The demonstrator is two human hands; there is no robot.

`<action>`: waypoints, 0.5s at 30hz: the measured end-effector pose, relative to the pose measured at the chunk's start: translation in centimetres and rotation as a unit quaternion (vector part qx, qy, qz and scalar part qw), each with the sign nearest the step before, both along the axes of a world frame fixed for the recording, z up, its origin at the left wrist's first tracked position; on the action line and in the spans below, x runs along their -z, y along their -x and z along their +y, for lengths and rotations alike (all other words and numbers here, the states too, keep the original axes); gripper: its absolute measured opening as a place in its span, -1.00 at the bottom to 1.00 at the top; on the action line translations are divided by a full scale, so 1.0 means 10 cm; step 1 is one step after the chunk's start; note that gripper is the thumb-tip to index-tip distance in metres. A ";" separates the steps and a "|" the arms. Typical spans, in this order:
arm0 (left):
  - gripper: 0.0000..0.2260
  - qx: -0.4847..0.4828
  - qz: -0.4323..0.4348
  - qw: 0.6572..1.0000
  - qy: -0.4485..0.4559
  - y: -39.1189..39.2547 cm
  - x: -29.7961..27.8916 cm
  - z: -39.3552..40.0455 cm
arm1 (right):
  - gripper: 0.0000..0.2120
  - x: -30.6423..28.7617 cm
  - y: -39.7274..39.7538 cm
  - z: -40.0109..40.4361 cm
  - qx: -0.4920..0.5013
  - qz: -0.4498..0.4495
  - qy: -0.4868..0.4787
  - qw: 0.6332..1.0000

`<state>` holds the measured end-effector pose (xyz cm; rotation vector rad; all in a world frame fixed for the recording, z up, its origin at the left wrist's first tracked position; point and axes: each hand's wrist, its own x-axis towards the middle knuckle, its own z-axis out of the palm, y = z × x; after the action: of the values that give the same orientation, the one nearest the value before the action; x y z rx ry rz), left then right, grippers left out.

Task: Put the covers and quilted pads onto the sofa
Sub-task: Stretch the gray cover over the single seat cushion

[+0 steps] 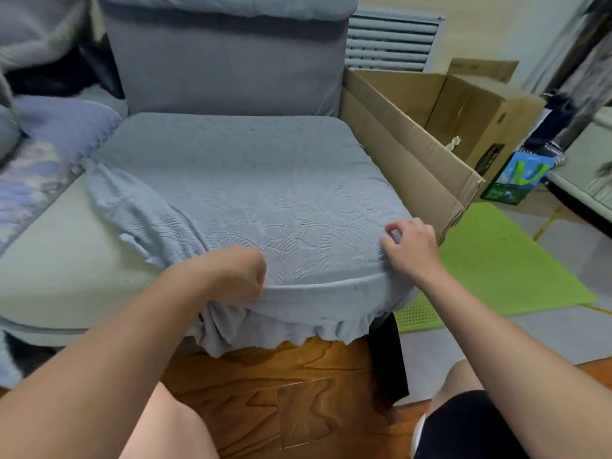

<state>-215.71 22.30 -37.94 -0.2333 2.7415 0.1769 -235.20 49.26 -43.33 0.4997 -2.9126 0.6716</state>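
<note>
both hands, left hand [243, 276] and right hand [409, 248], fingers clamped on the cover [251, 193] at lower centre, likely stretching it over the seat's front edge.

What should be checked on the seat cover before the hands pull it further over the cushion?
1. Left hand grips the front edge of the cover: ok.
2. Right hand pinches the cover at the front right corner: ok.
3. Cover lies flat over the top of the seat cushion: ok on the right, not ok on the left, where it is bunched.
4. Frilled hem hangs evenly along the front: not ok, gathered under the left hand.
5. Cardboard box beside the seat stays off the cover: cannot tell, it stands tight against the right side.
</note>
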 end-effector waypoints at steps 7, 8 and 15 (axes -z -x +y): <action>-0.65 0.057 0.299 0.951 -0.052 -0.26 0.49 -0.43 | -0.74 0.09 -0.24 0.17 -0.252 -0.004 0.040 0.967; -0.64 0.072 0.317 0.945 -0.025 -0.30 0.55 -0.44 | -0.81 0.13 -0.24 0.21 -0.252 0.012 0.048 0.967; -0.72 0.040 0.398 0.909 0.112 -0.34 0.61 -0.56 | -0.85 -0.04 -0.44 0.12 -0.029 0.036 0.095 0.994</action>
<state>-212.32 16.72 -44.00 -0.1207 3.5858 -0.0986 -230.79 50.42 -42.89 0.5759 -2.7409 0.9077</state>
